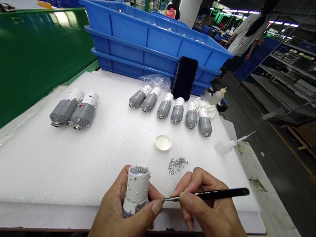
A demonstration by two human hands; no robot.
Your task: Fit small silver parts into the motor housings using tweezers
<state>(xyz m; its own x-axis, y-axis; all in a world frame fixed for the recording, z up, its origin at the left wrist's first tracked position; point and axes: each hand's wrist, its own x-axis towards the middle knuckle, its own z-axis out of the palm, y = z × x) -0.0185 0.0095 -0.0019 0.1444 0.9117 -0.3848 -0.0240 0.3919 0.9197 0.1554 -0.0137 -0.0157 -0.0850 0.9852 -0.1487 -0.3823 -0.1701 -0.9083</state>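
Note:
My left hand [120,213] wraps round a white and grey cylindrical part [137,188] with small studs on its side. It stands roughly upright, its open white end on top and its lower end mostly hidden by my fingers. My right hand [209,208] grips black tweezers [221,194], whose thin metal tip reaches the left thumb and fingertip beside the cylinder. Whether the tip holds anything is too small to tell. Just beyond my hands lie a pile of tiny metal pieces [177,165] and a shallow round dish of whitish stuff [162,143].
Several similar cylinders [177,111] line the back of the white foam sheet [103,158]; two more [84,112] lie left. Behind them are stacked blue crates [156,39] and a leaning phone [184,78]. A squeeze bottle [227,146] lies right. A person [247,36] stands beyond.

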